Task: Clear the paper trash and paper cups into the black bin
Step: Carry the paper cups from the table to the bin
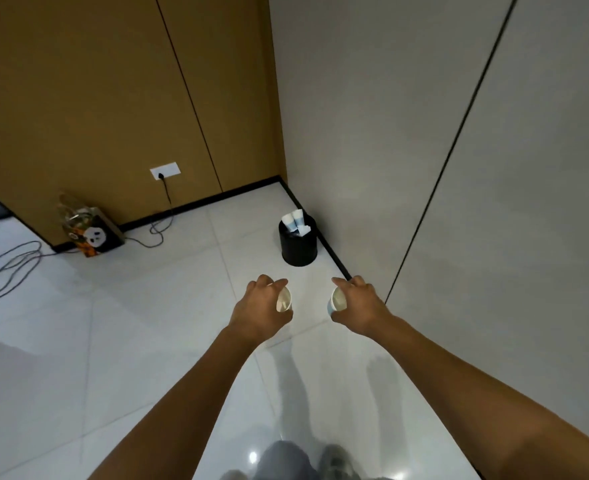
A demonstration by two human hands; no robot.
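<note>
Both arms stretched forward over a white tiled floor (147,341), each hand carrying one paper cup. Left hand (260,308) has fingers and thumb curled round a paper cup (284,300), cup tipped on its side with its open mouth facing the right hand, pale inside visible. Right hand (357,304) wraps a second paper cup (336,300) the same way, mouth facing back toward the left hand, a strip of blue on its outer wall at the lower edge. The two cups are near each other but apart, floor showing between them. Black bin (298,245) stands on the floor ahead of both hands, just beyond the gap between them, set in the corner against a grey wall (390,133). Inside the bin: several white-and-blue cups (295,218) sticking up above the rim plus some white paper. Well off to the left of the left hand, a patterned bag with a panda face (95,237) leans at a brown panel wall (95,98), with a dark cable (9,268) looped on the floor and plugged into a wall socket (165,170). Below the arms, blurred feet, details unclear.
</note>
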